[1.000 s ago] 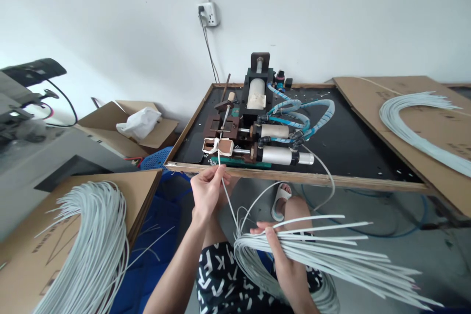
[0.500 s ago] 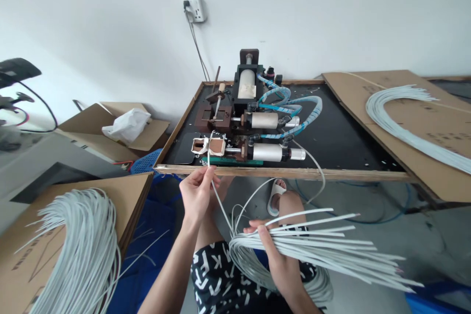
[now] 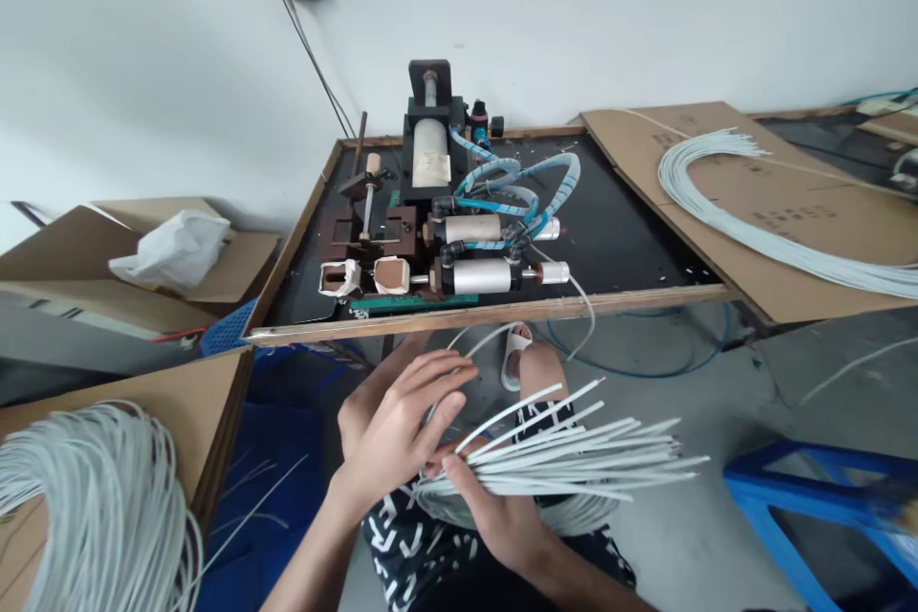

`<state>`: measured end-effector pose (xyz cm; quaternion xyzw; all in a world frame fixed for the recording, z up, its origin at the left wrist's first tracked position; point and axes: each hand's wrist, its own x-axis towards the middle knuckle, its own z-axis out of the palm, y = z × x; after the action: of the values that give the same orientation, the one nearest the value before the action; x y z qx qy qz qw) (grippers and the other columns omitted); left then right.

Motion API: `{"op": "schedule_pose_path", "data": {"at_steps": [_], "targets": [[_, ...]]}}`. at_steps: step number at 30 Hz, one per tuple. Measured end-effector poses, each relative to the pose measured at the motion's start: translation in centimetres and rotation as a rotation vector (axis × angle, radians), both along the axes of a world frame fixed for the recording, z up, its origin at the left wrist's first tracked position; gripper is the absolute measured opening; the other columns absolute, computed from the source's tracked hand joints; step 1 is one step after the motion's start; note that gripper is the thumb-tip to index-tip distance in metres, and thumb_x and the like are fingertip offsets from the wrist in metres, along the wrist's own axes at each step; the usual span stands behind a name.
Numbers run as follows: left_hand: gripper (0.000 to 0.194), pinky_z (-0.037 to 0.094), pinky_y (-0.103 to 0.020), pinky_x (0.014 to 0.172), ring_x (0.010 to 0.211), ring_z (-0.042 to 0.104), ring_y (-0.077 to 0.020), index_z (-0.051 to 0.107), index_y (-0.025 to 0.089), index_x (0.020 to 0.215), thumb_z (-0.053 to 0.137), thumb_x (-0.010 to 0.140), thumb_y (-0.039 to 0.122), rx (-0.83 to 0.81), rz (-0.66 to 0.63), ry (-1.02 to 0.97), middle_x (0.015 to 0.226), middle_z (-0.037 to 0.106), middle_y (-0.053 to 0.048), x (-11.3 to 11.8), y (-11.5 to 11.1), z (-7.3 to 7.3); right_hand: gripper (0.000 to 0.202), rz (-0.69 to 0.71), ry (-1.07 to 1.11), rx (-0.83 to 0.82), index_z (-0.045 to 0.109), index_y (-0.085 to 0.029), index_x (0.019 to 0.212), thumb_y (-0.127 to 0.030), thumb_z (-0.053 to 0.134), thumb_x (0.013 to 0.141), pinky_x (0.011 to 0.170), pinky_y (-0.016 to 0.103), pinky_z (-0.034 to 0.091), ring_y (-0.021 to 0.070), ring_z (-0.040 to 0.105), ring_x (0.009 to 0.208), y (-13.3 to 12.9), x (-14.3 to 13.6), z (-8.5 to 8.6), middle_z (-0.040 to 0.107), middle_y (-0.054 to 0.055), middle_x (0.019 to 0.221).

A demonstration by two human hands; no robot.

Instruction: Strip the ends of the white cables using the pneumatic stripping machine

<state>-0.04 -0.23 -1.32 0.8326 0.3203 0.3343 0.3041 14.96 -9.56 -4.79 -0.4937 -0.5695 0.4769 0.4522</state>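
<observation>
A: Where is the bundle of white cables (image 3: 574, 464)?

B: In front of the machine (image 3: 430, 153), on the person's side, over the patterned shorts (image 3: 420, 550). The right hand (image 3: 502, 512) is closed around it.

A: How does it look?

B: Pale, slim strands, packed tight at the grip, with the cut ends fanned out rightward at uneven lengths. A few tips show a pinkish colour. Below the hand the rest curves back in a loop.

A: And the left hand (image 3: 408, 421)?

B: Loosely open, just beside the right one, fingers stretched out and thumb apart. I can't tell whether it touches a strand.

A: What about edges?

B: The machine sits close to the front wooden edge (image 3: 488, 314) of the black table (image 3: 631, 249). Its two padded blocks (image 3: 391, 275) stand apart with a gap between them. Left of it there's only a narrow strip of tabletop.

A: Any wider room?

B: Right of the machine, past its blue-striped hoses (image 3: 566, 182), bare black tabletop reaches the cardboard sheet (image 3: 775, 191), which bears a curved cable bundle (image 3: 753, 229). Left and forward of the machine, nearer the person, a big cable pile (image 3: 115, 507) covers much of another cardboard stack (image 3: 207, 411).
</observation>
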Motion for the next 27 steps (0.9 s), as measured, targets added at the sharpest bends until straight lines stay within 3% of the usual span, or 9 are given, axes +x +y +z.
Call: {"op": "schedule_pose_path", "data": {"at_steps": [3,5,9,12,18,22,27], "targets": [[0.023,0.053,-0.032,0.089,0.097,0.068,-0.0207,0.075,0.021,0.111,0.053,0.103,0.023,-0.178,-0.162,-0.089,0.103,0.077,-0.006,0.4,-0.6,0.7,0.014,-0.056,-0.033,0.085,0.069,-0.023,0.107,-0.028,0.058,0.099,0.098,0.03,0.053,0.0206,0.071,0.101,0.2,-0.1,-0.6,0.076,0.004,0.103],[0.022,0.051,-0.03,0.079,0.08,0.066,-0.018,0.076,0.019,0.097,0.055,0.103,0.023,-0.255,-0.211,-0.113,0.086,0.076,-0.004,0.5,-0.9,1.0,0.015,-0.105,-0.03,0.128,0.067,-0.022,0.11,-0.027,0.061,0.097,0.095,0.028,0.054,0.0202,0.07,0.101,0.4,-0.3,-0.7,0.073,0.004,0.105],[0.02,0.051,-0.028,0.073,0.078,0.066,-0.0184,0.077,0.018,0.093,0.059,0.1,0.025,-0.344,-0.183,-0.15,0.083,0.075,-0.006,0.2,-1.3,0.9,0.016,-0.095,-0.003,0.072,0.071,-0.021,0.104,-0.03,0.059,0.098,0.091,0.029,0.056,0.0209,0.071,0.096,0.8,-0.3,-0.4,0.074,0.005,0.099],[0.02,0.051,-0.024,0.061,0.067,0.066,-0.0159,0.077,0.018,0.089,0.063,0.097,0.029,-0.451,0.009,-0.262,0.077,0.075,-0.005,-0.1,-1.4,-0.1,0.025,-0.087,0.083,-0.044,0.076,-0.022,0.108,-0.037,0.058,0.1,0.097,0.034,0.055,0.024,0.073,0.104,0.7,-0.2,-0.8,0.078,0.007,0.108],[0.024,0.05,-0.021,0.057,0.056,0.06,-0.0124,0.076,0.017,0.076,0.075,0.086,0.039,-0.375,0.674,-0.685,0.062,0.069,-0.001,-0.5,0.5,-2.7,0.04,-0.219,0.346,-0.245,0.077,-0.025,0.113,-0.057,0.059,0.097,0.098,0.039,0.058,0.0259,0.076,0.104,0.4,0.8,-1.4,0.08,0.008,0.111],[0.027,0.049,-0.021,0.056,0.057,0.06,-0.013,0.076,0.016,0.075,0.076,0.084,0.042,-0.333,0.829,-0.752,0.063,0.069,-0.001,-0.3,2.0,-3.1,0.047,-0.283,0.306,-0.287,0.078,-0.025,0.109,-0.065,0.061,0.092,0.096,0.039,0.058,0.0266,0.076,0.1,1.0,1.7,-0.2,0.082,0.008,0.103],[0.026,0.049,-0.022,0.056,0.055,0.058,-0.0127,0.075,0.016,0.07,0.077,0.081,0.04,-0.287,0.911,-0.806,0.061,0.068,0.0,0.1,2.7,-2.8,0.053,-0.318,0.265,-0.284,0.079,-0.023,0.105,-0.07,0.064,0.087,0.094,0.039,0.059,0.0276,0.077,0.097,1.2,1.8,1.2,0.083,0.009,0.098]]}}
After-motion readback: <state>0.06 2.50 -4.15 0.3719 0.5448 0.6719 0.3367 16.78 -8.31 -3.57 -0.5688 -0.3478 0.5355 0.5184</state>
